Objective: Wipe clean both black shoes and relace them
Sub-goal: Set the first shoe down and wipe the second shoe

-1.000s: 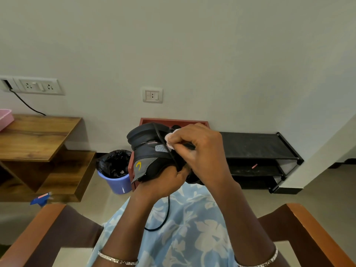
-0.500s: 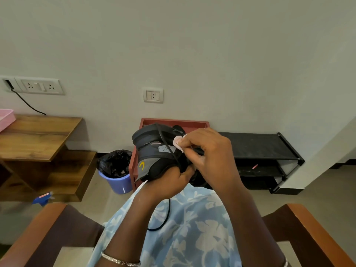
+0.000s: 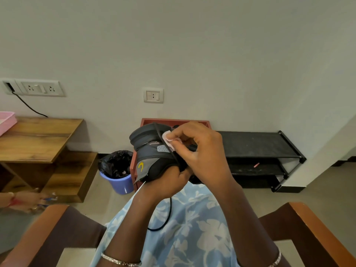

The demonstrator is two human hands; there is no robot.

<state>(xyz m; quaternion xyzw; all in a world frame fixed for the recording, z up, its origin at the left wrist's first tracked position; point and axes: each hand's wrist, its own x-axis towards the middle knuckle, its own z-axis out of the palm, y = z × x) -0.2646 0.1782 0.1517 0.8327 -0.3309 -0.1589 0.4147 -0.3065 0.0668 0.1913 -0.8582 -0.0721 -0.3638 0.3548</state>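
Shoe up in the air, just below the middle of my view: I've got one black shoe [image 3: 152,160] with a grey panel and a yellow mark, held over a lap [image 3: 192,228] in blue flowered cloth. The left hand [image 3: 167,182] grips it from six o'clock, fingers curled round its underside. The right hand [image 3: 200,151] comes in from three o'clock, and I see it pinching a small pinkish-white wipe [image 3: 169,138] against the upper near the collar. A black lace [image 3: 167,218] crosses the upper and hangs in a loop to the lap. At twelve o'clock of the shoe sits the rim of a red-brown box [image 3: 173,120], at nine o'clock a blue bin [image 3: 119,184] with a black liner, at three o'clock a black shoe rack [image 3: 256,147]. Far out at nine o'clock there's a wooden surface [image 3: 38,137] carrying a pink tray [image 3: 5,122].
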